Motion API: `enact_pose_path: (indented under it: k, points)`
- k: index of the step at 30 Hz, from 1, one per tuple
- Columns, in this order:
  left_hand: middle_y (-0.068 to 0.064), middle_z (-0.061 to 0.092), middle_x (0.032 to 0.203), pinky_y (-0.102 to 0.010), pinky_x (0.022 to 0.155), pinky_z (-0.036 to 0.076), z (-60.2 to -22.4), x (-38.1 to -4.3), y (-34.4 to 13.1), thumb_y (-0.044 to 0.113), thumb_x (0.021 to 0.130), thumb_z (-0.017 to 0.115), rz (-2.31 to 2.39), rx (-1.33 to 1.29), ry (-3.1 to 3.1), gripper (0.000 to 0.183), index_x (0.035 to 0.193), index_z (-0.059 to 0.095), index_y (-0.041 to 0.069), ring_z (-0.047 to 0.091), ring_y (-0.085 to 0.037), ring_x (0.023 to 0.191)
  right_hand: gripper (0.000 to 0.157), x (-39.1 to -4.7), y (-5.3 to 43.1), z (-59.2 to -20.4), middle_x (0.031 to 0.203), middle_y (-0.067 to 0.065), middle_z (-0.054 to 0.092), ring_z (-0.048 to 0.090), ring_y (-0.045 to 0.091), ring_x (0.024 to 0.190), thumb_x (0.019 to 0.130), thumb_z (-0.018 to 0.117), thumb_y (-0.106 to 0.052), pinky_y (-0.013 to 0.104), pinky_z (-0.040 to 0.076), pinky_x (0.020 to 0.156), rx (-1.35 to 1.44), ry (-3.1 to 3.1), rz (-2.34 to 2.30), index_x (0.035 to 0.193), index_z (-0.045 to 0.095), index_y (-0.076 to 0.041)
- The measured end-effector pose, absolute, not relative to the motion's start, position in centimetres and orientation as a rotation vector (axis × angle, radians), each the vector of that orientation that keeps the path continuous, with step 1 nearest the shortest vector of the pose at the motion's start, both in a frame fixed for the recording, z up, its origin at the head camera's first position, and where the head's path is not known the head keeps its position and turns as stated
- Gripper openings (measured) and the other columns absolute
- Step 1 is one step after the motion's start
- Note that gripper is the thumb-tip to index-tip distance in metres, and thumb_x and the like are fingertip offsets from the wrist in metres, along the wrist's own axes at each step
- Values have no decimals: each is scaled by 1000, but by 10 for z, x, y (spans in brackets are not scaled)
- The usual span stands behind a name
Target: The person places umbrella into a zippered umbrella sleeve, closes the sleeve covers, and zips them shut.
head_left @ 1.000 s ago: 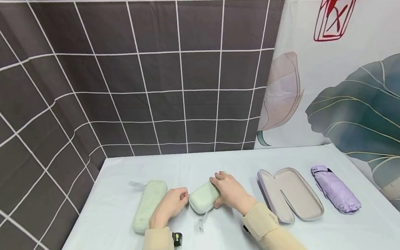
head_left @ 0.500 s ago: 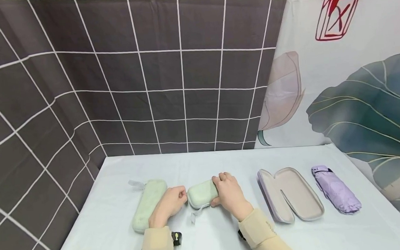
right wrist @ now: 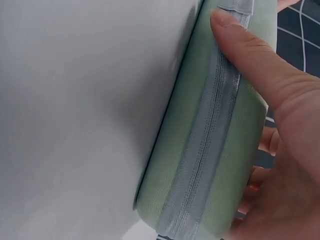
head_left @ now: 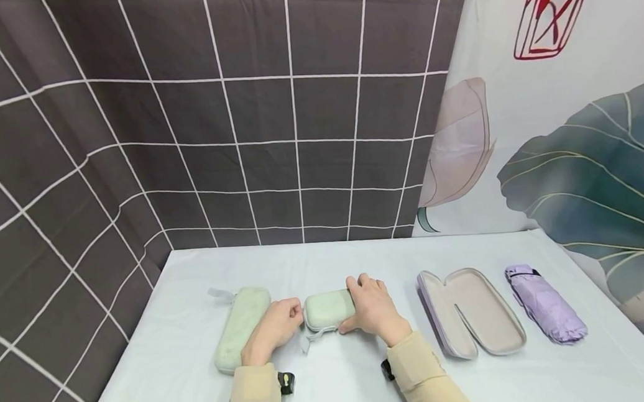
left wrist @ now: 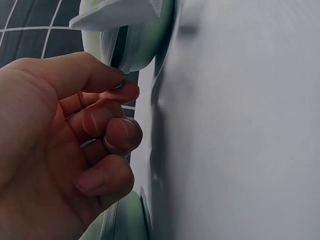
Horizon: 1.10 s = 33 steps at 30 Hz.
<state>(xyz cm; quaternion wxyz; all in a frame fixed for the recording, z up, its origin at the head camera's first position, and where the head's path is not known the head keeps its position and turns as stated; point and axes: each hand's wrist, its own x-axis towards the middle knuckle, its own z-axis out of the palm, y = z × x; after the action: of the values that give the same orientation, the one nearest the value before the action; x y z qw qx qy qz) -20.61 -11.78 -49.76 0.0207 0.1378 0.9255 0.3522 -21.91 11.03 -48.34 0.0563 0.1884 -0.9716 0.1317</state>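
Observation:
A pale green zippered case (head_left: 326, 311) lies on the table between the two hands. My right hand (head_left: 375, 306) grips its right end, and in the right wrist view the thumb (right wrist: 250, 47) presses along the grey zipper (right wrist: 202, 135). At the case's left end, my left hand (head_left: 277, 325) pinches a small metallic zipper pull (left wrist: 118, 86) between thumb and index finger, mostly hidden by the fingertips. Beside the pull a dark gap shows in the zipper band. A light fabric loop (left wrist: 120, 15) hangs from the case's near side.
A longer green case (head_left: 244, 331) lies just left of the left hand. To the right, a lilac case (head_left: 481, 311) lies unfolded with its beige lining showing, beside a folded purple umbrella (head_left: 545, 304). A white cloth covers the table (head_left: 346, 386).
The green case has turned from slanted to nearly level, and its fabric loop has swung left. The right hand turned with it; the left hand stayed almost in place.

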Motion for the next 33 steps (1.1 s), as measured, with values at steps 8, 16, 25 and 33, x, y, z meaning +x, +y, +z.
enact_pose_path:
  k: [8, 16, 25, 33]
  points:
    - [6, 37, 57, -25, 51, 34, -497, -204, -115, 5, 93, 54, 1106, 425, 2862, 23, 73, 50, 14, 39, -10, 52, 87, -214, 108, -484, 104, 15, 60, 54, 36, 98, 53, 91, -55, 51, 38, 91, 428, -3004, 327, 115, 52, -8]
    - [6, 41, 57, -26, 47, 34, -495, -203, -113, 4, 87, 57, 1150, 410, 2792, 19, 71, 49, 13, 41, -10, 50, 87, -203, 101, -484, 88, 12, 53, 51, 33, 86, 52, 90, -58, 49, 38, 83, 225, -2999, 367, 111, 50, -8]
    - [6, 42, 56, -25, 48, 34, -496, -203, -113, 6, 88, 56, 1121, 382, 2786, 19, 71, 49, 13, 41, -10, 50, 81, -200, 101, -481, 90, 13, 48, 47, 33, 85, 60, 90, -50, 50, 37, 80, 220, -3041, 506, 112, 46, -6]
    - [4, 43, 59, -26, 50, 34, -494, -202, -112, 6, 91, 52, 1088, 375, 2797, 18, 74, 49, 12, 41, -11, 52, 73, -194, 109, -472, 97, 15, 53, 54, 33, 89, 66, 88, -36, 53, 42, 82, 274, -3093, 596, 117, 48, -3]
